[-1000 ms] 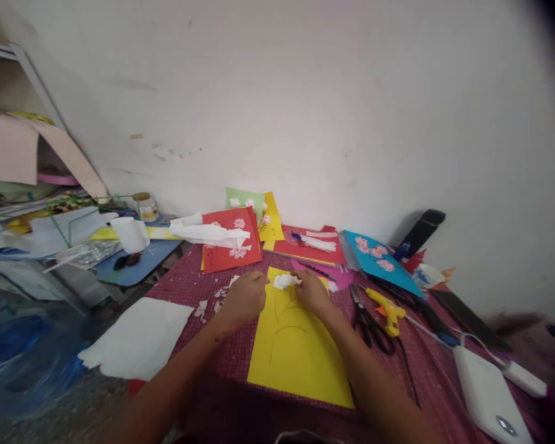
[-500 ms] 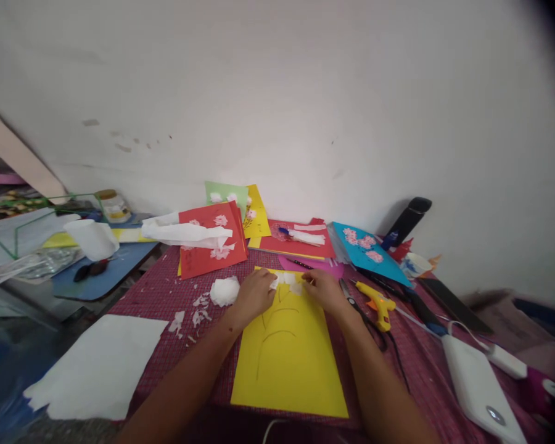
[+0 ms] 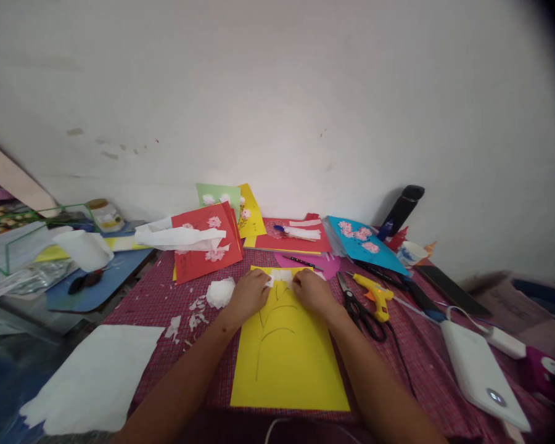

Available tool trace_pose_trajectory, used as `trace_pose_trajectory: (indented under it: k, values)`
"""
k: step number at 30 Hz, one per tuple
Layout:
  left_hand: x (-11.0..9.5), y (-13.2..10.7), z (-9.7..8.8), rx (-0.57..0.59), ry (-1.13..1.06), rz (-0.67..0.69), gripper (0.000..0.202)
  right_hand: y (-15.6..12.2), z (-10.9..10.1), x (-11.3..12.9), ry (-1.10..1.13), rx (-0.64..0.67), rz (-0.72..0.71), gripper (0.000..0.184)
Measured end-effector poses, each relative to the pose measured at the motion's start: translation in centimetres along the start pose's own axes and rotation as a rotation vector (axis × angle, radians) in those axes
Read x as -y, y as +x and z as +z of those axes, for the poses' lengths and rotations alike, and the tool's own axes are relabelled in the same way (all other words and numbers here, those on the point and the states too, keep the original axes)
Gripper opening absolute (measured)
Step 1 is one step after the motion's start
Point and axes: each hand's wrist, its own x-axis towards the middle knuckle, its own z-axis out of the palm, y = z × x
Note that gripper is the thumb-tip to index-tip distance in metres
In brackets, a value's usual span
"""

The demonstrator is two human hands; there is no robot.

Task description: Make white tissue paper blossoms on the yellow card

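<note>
A yellow sheet of paper [image 3: 290, 364] with curved dark pencil or pen lines lies in front of me. Across its far end runs a strip of white tissue paper [image 3: 283, 277]. My left hand [image 3: 252, 292] is closed on the strip's left end, fingers pinched. My right hand [image 3: 312, 292] grips it farther right, fingers curled in, and a bit of white sticks out past its knuckles. Both fingertips are partly hidden. Beside my left hand sits a white tissue bundle [image 3: 221, 292], with torn tissue scraps [image 3: 198, 314] near it.
Right of the sheet are black scissors [image 3: 361, 314], a yellow glue gun [image 3: 374, 295] with its cord, and a white power bank [image 3: 483, 376]. Behind lie a red card [image 3: 203, 265] and a blue card [image 3: 374, 240] with pink flowers. A white sheet [image 3: 97, 376] lies left.
My right hand has moved left, closer to my left hand, and its fingers have curled in over the tissue strip. The whole view has shifted slightly.
</note>
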Motion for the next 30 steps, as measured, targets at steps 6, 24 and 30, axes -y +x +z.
trace_pose_trajectory:
  k: [6,24,30]
  values:
    - [-0.1,0.1,-0.1,-0.037,-0.016,0.006,0.024,0.6,0.2,0.6,-0.017,-0.119,-0.111,0.028]
    - [0.3,0.5,0.1,-0.03,-0.005,-0.048,0.022,0.7,0.6,2.5,-0.065,-0.075,-0.093,0.026]
    - [0.6,0.6,0.3,-0.037,0.007,-0.042,0.021,1.5,1.5,1.4,0.056,-0.16,-0.071,0.022]
